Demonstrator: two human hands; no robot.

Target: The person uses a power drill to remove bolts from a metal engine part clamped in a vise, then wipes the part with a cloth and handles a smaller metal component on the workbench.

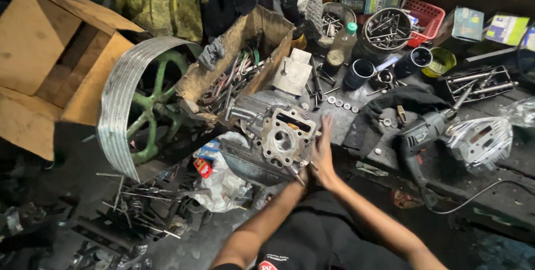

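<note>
A grey metal cylinder head [281, 136] rests on a dark block in the middle of the cluttered bench. My right hand [323, 150] lies flat against the head's right side, fingers stretched upward along its edge. My left hand [300, 185] reaches in under my right wrist at the head's lower right corner. It is mostly hidden, so its grip does not show. A thin metal tip [301, 179] pokes out beside it.
A torn cardboard box of tools [237, 75] sits left of the head, with a green pulley wheel [147, 108] and a large cardboard box [50, 64] further left. An electric drill [418, 136], a bagged metal part [482, 139], cups, a bottle [341, 44] and a red basket [426, 13] lie to the right. Loose rods litter the lower left.
</note>
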